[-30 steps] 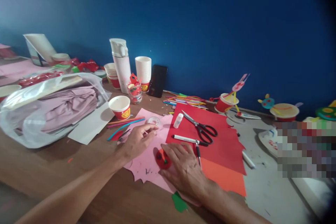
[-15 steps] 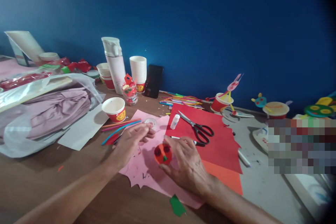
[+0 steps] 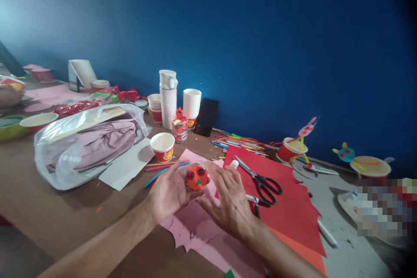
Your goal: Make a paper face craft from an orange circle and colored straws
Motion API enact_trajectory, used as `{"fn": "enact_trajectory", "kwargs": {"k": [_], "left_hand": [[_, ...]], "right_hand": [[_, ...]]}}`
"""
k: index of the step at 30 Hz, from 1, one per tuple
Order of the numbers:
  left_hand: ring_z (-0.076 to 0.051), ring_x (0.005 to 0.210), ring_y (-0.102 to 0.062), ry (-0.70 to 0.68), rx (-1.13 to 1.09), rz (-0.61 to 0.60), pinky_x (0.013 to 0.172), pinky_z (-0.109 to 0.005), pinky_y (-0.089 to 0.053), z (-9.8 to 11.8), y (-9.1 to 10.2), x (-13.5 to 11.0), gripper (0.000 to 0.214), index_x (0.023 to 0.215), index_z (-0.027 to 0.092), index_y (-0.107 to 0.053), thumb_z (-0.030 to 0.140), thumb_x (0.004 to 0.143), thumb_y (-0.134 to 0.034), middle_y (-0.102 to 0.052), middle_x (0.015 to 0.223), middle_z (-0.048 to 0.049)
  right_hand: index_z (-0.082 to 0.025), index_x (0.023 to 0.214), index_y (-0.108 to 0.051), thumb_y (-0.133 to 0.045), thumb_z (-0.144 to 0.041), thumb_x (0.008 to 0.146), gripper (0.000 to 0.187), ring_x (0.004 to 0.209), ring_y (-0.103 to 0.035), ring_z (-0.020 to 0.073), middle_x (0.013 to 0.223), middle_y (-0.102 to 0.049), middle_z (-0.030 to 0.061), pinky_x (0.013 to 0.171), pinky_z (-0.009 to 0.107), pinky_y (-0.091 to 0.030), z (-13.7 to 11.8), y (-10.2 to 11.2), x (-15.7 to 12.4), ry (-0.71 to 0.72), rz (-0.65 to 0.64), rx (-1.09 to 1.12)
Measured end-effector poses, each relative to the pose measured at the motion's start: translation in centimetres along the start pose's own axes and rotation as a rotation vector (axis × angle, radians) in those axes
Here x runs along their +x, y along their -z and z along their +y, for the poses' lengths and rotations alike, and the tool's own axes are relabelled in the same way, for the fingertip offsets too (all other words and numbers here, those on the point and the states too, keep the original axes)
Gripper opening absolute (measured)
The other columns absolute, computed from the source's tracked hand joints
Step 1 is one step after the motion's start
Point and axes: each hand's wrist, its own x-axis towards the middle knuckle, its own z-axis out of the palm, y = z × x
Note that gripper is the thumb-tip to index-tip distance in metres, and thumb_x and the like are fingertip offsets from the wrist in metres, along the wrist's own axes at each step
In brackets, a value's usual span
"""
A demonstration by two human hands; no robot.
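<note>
A round orange paper face (image 3: 197,177) with two dark red eyes and a green triangular nose lies against the fingers of my left hand (image 3: 167,193), which is turned palm up and holds its left side. My right hand (image 3: 230,197) is just right of the disc, its fingers apart. Whether its fingertips touch the disc's edge I cannot tell. Both hands are above a pink paper sheet (image 3: 211,236) with a jagged edge. Right of my right hand, black-handled scissors (image 3: 259,178) rest on red paper (image 3: 293,208). A small white-capped tube (image 3: 234,164) is partly hidden behind my fingers.
A paper cup (image 3: 163,147) and pipe cleaners (image 3: 163,169) are beyond my left hand. A clear bag with mauve cloth (image 3: 97,147) sits left. A flask (image 3: 168,104), stacked cups (image 3: 191,106) and a phone (image 3: 207,117) line the blue wall. Decorated cups (image 3: 292,150) stand right.
The orange face has passed from my right hand to my left, which has turned palm up beneath it. My right hand's fingers have spread away from it. The view has swung left.
</note>
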Motion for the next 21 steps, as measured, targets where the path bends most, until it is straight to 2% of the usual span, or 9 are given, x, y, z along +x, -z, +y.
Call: {"fn": "enact_trajectory", "kwargs": {"k": [4,6,8,10,13,16,21], "left_hand": [[-0.020,0.073,-0.064,-0.002,0.039,0.036,0.066,-0.032,-0.048,0.1,0.4,0.2,0.031,0.106,0.012,-0.056,0.033,0.088,-0.044,-0.068,0.092,-0.0120],[-0.019,0.075,-0.064,0.001,0.053,0.045,0.070,-0.032,-0.048,0.1,0.8,0.3,0.027,0.103,0.011,-0.057,0.029,0.088,-0.045,-0.068,0.092,-0.0127],[-0.019,0.079,-0.064,0.000,0.089,0.043,0.075,-0.034,-0.048,0.1,1.1,0.2,0.024,0.103,0.010,-0.058,0.024,0.085,-0.050,-0.068,0.094,-0.0129],[-0.019,0.078,-0.065,0.012,0.169,0.030,0.075,-0.033,-0.048,0.2,1.1,0.1,0.027,0.106,0.011,-0.057,0.016,0.080,-0.055,-0.068,0.096,-0.0125],[-0.017,0.074,-0.066,0.066,0.324,0.047,0.071,-0.029,-0.047,0.2,1.0,-0.2,0.041,0.113,0.013,-0.055,0.008,0.073,-0.058,-0.069,0.096,-0.0107],[-0.015,0.073,-0.066,0.104,0.430,0.087,0.065,-0.023,-0.045,-0.1,1.0,-0.2,0.050,0.118,0.017,-0.054,0.006,0.069,-0.057,-0.069,0.098,-0.0082],[-0.013,0.071,-0.066,0.101,0.495,0.112,0.057,-0.019,-0.040,-0.7,1.5,0.0,0.052,0.121,0.020,-0.053,0.010,0.070,-0.057,-0.068,0.101,-0.0084]], "right_hand": [[-0.014,0.127,-0.039,-0.055,-0.024,0.084,0.047,0.108,-0.051,0.0247,0.115,-0.059,0.0135,0.096,0.044,-0.027,0.2,1.2,-2.6,0.078,-0.014,0.050],[-0.014,0.125,-0.041,-0.055,-0.018,0.082,0.045,0.102,-0.053,0.0236,0.109,-0.061,0.0115,0.094,0.043,-0.029,0.2,1.3,-3.9,0.113,-0.022,0.097],[-0.017,0.121,-0.044,-0.055,-0.015,0.082,0.041,0.094,-0.055,0.0217,0.102,-0.062,0.0087,0.089,0.041,-0.033,0.3,1.0,-4.7,0.088,-0.034,0.188],[-0.020,0.113,-0.049,-0.052,-0.016,0.083,0.030,0.084,-0.056,0.0185,0.092,-0.061,0.0050,0.081,0.036,-0.039,0.3,0.6,-4.9,-0.055,-0.043,0.332],[-0.020,0.099,-0.054,-0.048,-0.025,0.088,0.014,0.071,-0.054,0.0143,0.079,-0.058,0.0016,0.065,0.027,-0.043,0.5,-0.1,-4.6,-0.458,-0.098,0.618],[-0.018,0.093,-0.056,-0.047,-0.037,0.088,0.021,0.061,-0.050,0.0110,0.073,-0.055,0.0000,0.055,0.022,-0.041,0.8,-0.7,-3.9,-0.785,-0.197,0.900],[-0.016,0.082,-0.055,-0.052,-0.045,0.084,0.030,0.050,-0.044,0.0075,0.061,-0.050,-0.0033,0.046,0.019,-0.034,0.8,-1.2,-3.3,-0.961,-0.229,1.109]]}}
